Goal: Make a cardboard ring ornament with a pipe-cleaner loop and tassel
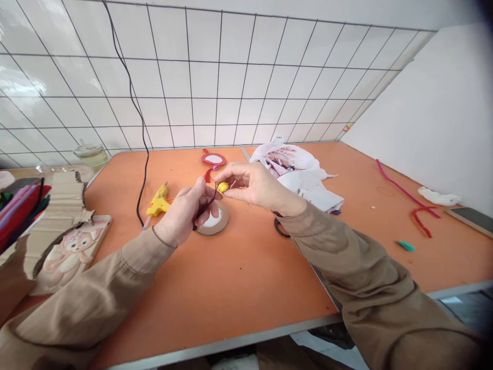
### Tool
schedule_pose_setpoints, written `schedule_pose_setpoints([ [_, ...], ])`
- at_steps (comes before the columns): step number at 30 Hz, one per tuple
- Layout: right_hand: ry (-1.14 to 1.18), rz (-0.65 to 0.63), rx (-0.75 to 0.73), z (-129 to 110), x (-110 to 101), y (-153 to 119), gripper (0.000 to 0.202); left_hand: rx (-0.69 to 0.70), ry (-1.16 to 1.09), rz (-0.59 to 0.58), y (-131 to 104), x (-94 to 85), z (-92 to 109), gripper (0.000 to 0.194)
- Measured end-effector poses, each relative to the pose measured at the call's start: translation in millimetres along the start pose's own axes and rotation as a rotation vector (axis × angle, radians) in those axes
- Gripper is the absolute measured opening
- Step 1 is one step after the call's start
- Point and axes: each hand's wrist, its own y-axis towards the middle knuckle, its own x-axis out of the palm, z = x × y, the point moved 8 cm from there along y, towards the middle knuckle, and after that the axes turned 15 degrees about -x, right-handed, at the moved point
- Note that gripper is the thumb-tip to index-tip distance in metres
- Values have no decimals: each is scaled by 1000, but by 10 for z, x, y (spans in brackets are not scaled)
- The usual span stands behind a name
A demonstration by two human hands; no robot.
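Observation:
My left hand [185, 211] is closed around a dark purple cord [214, 194], its thumb and forefinger pinching near the top end. Opposite it, my right hand [258, 189] has thumb and fingertips closed on a small round yellow bead [223, 187]. The bead sits right beside the cord; whether it is threaded on cannot be told. Below both hands lies a round cardboard ring [220, 226] with a white centre, partly covered by my left hand. Behind them is a red oval ornament [214, 159] with a pink bead and a red tassel [208, 176].
A yellow glue gun [158, 200] lies left of my hands, near a hanging black cable [143, 154]. At left are torn cardboard [57, 216] and a bear-patterned case [75, 252]. A white plastic bag [304, 156], pipe cleaners [404, 187] and a phone [472, 220] lie to the right.

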Motion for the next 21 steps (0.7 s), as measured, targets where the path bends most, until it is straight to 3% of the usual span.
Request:
schedule_pose_setpoints([
  [5,71,86,-9,-16,-40,10,18,-46,-65,4,16,-19,-39,49],
  [11,528,183,52,23,-48,23,27,7,-112,-44,22,2,-16,60],
  [14,630,235,81,25,-107,34,27,62,82,43,-36,2,46,48],
  [18,641,352,145,49,-242,26,24,164,509,215,-122,-11,151,31],
  [21,632,409,222,102,-279,7,21,270,576,189,-140,-15,228,29],
])
